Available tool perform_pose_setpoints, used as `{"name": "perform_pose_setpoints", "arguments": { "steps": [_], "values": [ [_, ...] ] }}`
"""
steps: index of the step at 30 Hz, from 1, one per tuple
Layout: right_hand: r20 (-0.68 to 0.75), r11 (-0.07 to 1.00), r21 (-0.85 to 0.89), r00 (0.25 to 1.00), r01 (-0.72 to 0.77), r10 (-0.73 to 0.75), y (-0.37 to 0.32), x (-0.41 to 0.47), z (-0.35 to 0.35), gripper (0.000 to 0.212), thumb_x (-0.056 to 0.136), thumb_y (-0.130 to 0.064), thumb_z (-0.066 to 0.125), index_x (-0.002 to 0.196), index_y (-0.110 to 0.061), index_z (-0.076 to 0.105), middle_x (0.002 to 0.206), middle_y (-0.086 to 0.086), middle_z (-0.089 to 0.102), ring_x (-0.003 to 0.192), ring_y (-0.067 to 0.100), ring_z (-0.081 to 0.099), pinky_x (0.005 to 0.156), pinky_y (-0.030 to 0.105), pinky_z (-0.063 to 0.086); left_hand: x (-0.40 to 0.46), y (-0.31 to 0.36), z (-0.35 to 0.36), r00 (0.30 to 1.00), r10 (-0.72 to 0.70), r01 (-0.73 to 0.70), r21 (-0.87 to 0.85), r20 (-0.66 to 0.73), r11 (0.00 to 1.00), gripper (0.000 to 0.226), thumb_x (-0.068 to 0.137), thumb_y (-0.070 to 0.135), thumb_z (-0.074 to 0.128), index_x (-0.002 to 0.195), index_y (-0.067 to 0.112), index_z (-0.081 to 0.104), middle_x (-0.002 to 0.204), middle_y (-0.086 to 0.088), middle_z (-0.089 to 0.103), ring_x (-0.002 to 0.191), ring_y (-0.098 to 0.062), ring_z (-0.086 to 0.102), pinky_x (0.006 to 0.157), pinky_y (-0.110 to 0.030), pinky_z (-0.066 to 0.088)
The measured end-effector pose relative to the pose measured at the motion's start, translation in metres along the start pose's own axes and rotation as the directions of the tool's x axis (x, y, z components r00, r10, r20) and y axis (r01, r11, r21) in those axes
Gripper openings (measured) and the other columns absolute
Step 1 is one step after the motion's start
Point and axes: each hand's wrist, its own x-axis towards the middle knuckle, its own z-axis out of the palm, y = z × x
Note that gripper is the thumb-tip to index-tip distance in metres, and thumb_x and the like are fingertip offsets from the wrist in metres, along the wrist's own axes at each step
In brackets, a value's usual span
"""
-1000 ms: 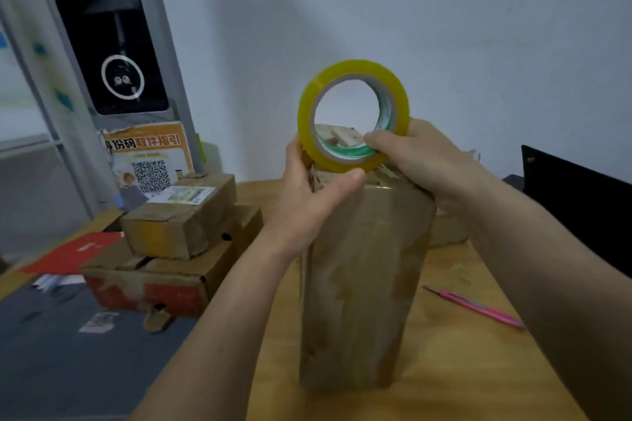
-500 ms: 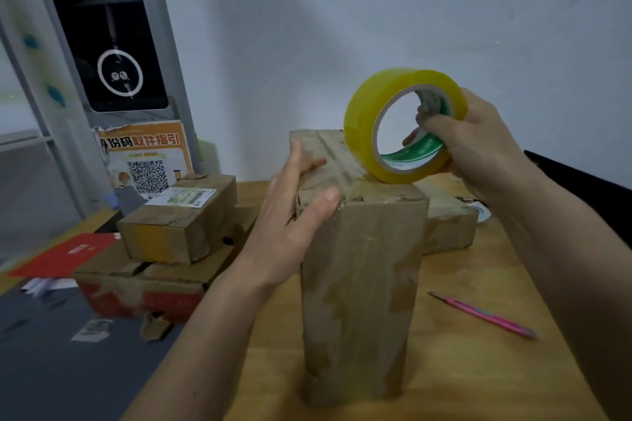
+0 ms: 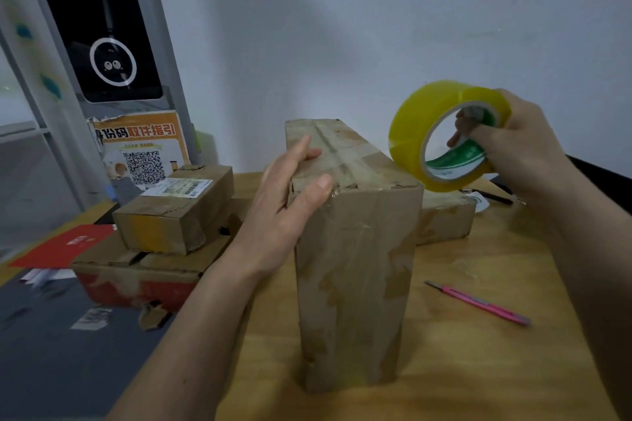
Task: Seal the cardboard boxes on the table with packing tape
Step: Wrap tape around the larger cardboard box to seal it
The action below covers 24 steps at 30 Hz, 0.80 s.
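- My left hand (image 3: 285,202) lies flat against the near left corner of the tall, worn brown cardboard box (image 3: 355,270): fingers straight along its top left edge, thumb pressed over the front corner. It curls round nothing.
- My right hand (image 3: 513,150) grips the yellow roll of packing tape (image 3: 441,133), fingers hooked through the core and thumb on the outer rim. The roll is in the air, just right of the box top and beside its right edge.
- A clear strip seems to run from the roll across the box top toward my left hand, but it is too faint to be sure.
- Behind the tall box, below my right hand, one low cardboard box (image 3: 444,222) is partly hidden.
- Left of my left hand is a stack of two: a small brown box with a white label (image 3: 178,208) on a flat brown and red box (image 3: 136,277).
- That makes four boxes counted.
- One pink utility knife (image 3: 478,303) lies on the wooden table (image 3: 478,369), below my right forearm and apart from the tall box.
- One dark pen (image 3: 492,196) lies beyond the low box, under my right wrist.
- One red card (image 3: 65,244) lies far left; one orange QR-code poster (image 3: 140,147) leans at the wall.
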Motion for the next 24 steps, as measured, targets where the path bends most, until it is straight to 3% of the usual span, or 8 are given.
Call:
{"name": "perform_pose_setpoints", "arguments": {
  "steps": [5, 11, 17, 19, 21, 22, 24],
  "values": [
    [0.011, 0.999, -0.032, 1.000, 0.015, -0.015, 0.004, -0.002, -0.006, 0.005, 0.095, -0.010, 0.057, 0.100, -0.012, 0.056, 0.082, 0.007, 0.069, 0.084, 0.023, 0.066, 0.086, 0.047, 0.051, 0.002, 0.003, 0.003, 1.000, 0.027, -0.027, 0.028, -0.002, 0.999, 0.078, 0.080, 0.067, 0.039, 0.147, 0.027, 0.042, 0.135, 0.022, 0.048, 0.133, 0.003, 0.037, 0.106, -0.020, 0.030],
    [0.011, 0.999, -0.030, 1.000, 0.018, -0.018, 0.018, -0.004, -0.005, 0.010, 0.094, -0.006, 0.057, 0.093, -0.016, 0.055, 0.078, 0.004, 0.066, 0.067, 0.002, 0.063, 0.068, 0.031, 0.049, 0.003, 0.002, 0.001, 0.999, 0.033, -0.033, 0.051, 0.008, 0.998, 0.076, 0.081, 0.067, 0.038, 0.146, 0.027, 0.043, 0.133, 0.025, 0.048, 0.132, 0.002, 0.038, 0.108, -0.025, 0.032],
    [0.032, 0.995, 0.050, 0.996, -0.090, 0.088, 0.045, -0.024, 0.010, 0.025, 0.093, -0.006, 0.058, 0.084, -0.028, 0.055, 0.072, -0.001, 0.067, 0.073, 0.013, 0.064, 0.074, 0.036, 0.049, -0.003, 0.002, 0.000, 1.000, 0.009, -0.009, 0.031, -0.003, 0.999, 0.076, 0.080, 0.067, 0.038, 0.144, 0.026, 0.044, 0.135, 0.018, 0.049, 0.133, 0.001, 0.037, 0.106, -0.019, 0.031],
    [-0.006, 0.990, 0.076, 0.993, -0.116, 0.116, 0.046, -0.027, 0.014, 0.025, 0.093, -0.007, 0.058, 0.084, -0.030, 0.055, 0.074, 0.000, 0.069, 0.077, 0.013, 0.066, 0.078, 0.040, 0.052, -0.004, 0.006, 0.000, 1.000, -0.021, 0.021, 0.006, 0.004, 1.000, 0.063, 0.083, 0.067, 0.038, 0.135, 0.034, 0.051, 0.132, 0.025, 0.048, 0.132, 0.004, 0.037, 0.109, -0.021, 0.032],
    [-0.068, 0.979, 0.133, 0.984, -0.156, 0.166, 0.044, -0.033, 0.019, 0.020, 0.092, -0.009, 0.058, 0.089, -0.029, 0.057, 0.082, 0.003, 0.070, 0.089, 0.024, 0.067, 0.085, 0.048, 0.053, -0.004, 0.012, 0.002, 0.992, -0.119, 0.113, -0.128, -0.044, 0.985, 0.059, 0.081, 0.071, 0.036, 0.123, 0.038, 0.061, 0.122, 0.034, 0.054, 0.129, 0.002, 0.043, 0.110, -0.031, 0.034],
    [-0.078, 0.947, 0.248, 0.970, -0.205, 0.230, 0.044, -0.040, 0.024, 0.017, 0.091, -0.009, 0.059, 0.096, -0.026, 0.060, 0.089, 0.005, 0.071, 0.094, 0.028, 0.067, 0.085, 0.049, 0.054, -0.003, 0.015, 0.005, 0.975, -0.205, 0.179, -0.246, -0.083, 0.953, 0.058, 0.079, 0.072, 0.040, 0.117, 0.036, 0.066, 0.116, 0.033, 0.059, 0.125, -0.003, 0.049, 0.105, -0.035, 0.038],
    [0.069, 0.733, 0.573, 0.913, -0.367, 0.403, 0.047, -0.059, 0.044, 0.020, 0.093, -0.014, 0.058, 0.113, -0.014, 0.062, 0.099, 0.008, 0.072, 0.094, 0.028, 0.070, 0.075, 0.043, 0.059, -0.004, 0.015, 0.010, 0.927, -0.359, 0.261, -0.494, -0.112, 0.829, 0.032, 0.080, 0.053, 0.054, 0.100, 0.035, 0.071, 0.110, 0.017, 0.069, 0.109, -0.015, 0.064, 0.086, -0.035, 0.052]
  ]
}}
